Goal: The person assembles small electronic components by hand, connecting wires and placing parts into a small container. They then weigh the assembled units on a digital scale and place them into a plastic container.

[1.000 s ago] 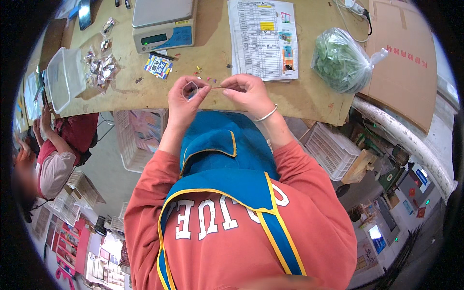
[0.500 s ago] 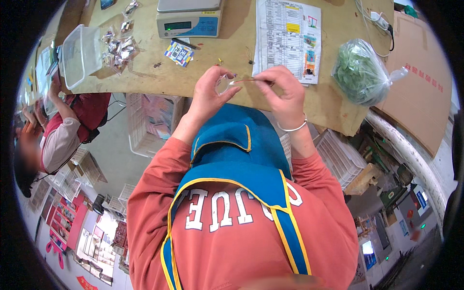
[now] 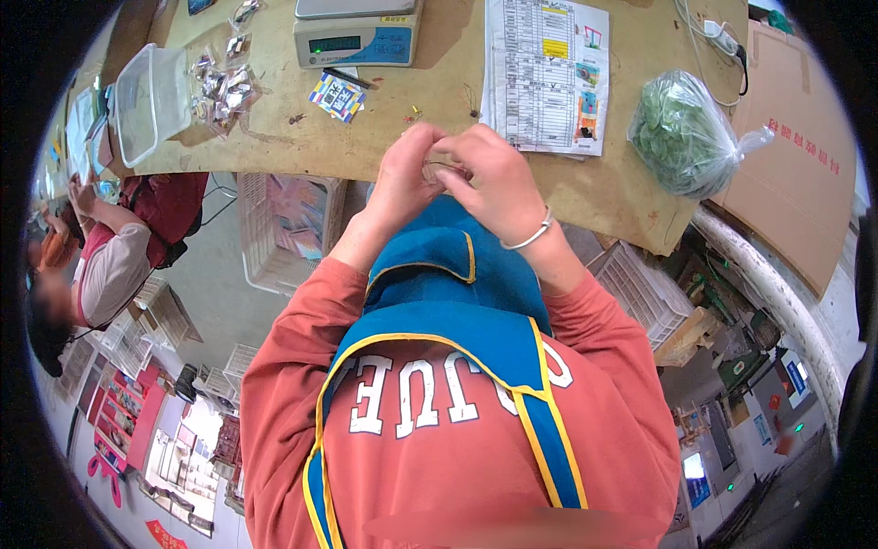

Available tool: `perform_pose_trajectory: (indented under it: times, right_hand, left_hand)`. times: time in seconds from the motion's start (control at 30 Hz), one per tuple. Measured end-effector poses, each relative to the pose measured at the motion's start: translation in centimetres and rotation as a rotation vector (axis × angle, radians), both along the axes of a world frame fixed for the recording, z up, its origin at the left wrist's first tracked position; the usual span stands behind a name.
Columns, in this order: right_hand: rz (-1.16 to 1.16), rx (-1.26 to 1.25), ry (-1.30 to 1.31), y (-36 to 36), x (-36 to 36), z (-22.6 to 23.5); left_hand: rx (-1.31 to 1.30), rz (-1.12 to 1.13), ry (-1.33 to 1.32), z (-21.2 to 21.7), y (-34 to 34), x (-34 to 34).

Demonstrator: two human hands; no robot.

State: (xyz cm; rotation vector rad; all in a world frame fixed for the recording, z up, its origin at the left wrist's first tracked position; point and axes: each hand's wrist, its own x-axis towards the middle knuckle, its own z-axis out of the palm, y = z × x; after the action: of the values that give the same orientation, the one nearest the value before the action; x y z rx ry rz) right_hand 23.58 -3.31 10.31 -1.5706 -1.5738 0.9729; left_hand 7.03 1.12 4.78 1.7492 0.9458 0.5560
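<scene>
My left hand [image 3: 405, 181] and my right hand [image 3: 498, 178] meet just over the table's front edge, fingers curled and the fingertips close together. Between them a little of a small, thin object shows; the fingers cover most of it, so its kind cannot be made out. A white bangle circles my right wrist. Beyond the hands, small yellow bits [image 3: 413, 112] lie on the table [image 3: 439, 55]. A blue, yellow and white printed card [image 3: 337, 98] rests near a dark pen [image 3: 348, 78], and printed sheets [image 3: 546, 78] with small pictures are to the right.
A digital scale [image 3: 357, 37] stands at the back. Small clear packets [image 3: 224, 96] and a clear plastic tub [image 3: 151, 108] are on the left, where another person [image 3: 114, 247] works. At right are a tied bag of green things [image 3: 681, 133], a cable, and a cardboard box [image 3: 791, 156].
My right hand has moved left, up against my left hand. The clear round piece and thin reddish strand that showed between them are now mostly hidden by fingers.
</scene>
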Motion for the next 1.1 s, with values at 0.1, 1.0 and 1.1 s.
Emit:
perform_pose_trajectory:
  times: [0.1,1.0,1.1]
  right_hand:
    - [-0.079,-0.208,0.340,-0.9,1.2,0.7]
    - [0.074,0.344,-0.008,-1.5,2.4,-0.9]
    - [0.125,0.347,-0.099,-1.3,2.4,-0.4]
  left_hand:
    - [-0.065,0.024,0.004,0.0,-0.2,-0.2]
    - [-0.266,-0.171,-0.061,1.6,-1.1,0.5]
    - [-0.219,-0.184,-0.050,1.6,-1.2,0.4]
